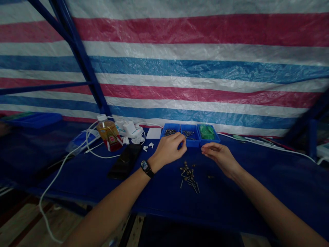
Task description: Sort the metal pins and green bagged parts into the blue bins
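Note:
Three small blue plastic bins (190,134) stand in a row at the far edge of the blue-covered table (231,192). The left bin holds dark screws (170,132), the middle one metal parts (188,134), and the right one a green plastic bag (207,132). My left hand (168,150), with a black smartwatch (146,168) on its wrist, reaches the middle bin's front edge, fingertips pinched; anything between them is hidden. My right hand (218,157) hovers empty beside that bin. Below them lies a loose heap of metal screws (189,176).
Left of the bins are a black phone (125,161), white earbuds (147,146), an amber plastic bottle (108,133), and a white charger (130,129) with cables. A striped tarpaulin (164,79) and blue steel frame (79,55) rise behind the table.

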The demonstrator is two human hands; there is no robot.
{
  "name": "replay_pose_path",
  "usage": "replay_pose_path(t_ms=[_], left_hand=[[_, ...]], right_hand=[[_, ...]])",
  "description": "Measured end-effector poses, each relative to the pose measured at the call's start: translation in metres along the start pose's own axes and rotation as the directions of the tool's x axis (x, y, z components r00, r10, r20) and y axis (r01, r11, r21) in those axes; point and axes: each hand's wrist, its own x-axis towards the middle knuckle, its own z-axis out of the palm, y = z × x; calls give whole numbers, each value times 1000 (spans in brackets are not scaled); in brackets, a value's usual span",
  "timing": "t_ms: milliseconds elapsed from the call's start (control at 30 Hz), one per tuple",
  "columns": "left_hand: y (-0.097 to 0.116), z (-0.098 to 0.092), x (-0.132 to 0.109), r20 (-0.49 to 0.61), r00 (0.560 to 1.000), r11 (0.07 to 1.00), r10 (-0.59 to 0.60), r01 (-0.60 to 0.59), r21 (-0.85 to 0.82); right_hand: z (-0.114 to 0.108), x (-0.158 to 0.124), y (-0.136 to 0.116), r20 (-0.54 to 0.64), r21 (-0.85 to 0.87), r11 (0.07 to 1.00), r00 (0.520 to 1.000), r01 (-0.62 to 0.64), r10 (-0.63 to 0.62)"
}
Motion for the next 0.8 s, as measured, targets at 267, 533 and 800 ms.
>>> replay_pose_path(t_ms=[267,533,800], left_hand=[[-13,-10,6,-111,946,952,-305,300,-54],[32,22,-12,226,970,980,86,-42,-195],[30,26,-15,247,963,979,111,-64,-193]], right_hand=[[9,-4,-1,-8,-9,1000,1000,3,-3],[18,-13,-9,41,190,981,998,-48,41],[26,-12,3,41,47,998,999,-30,29]])
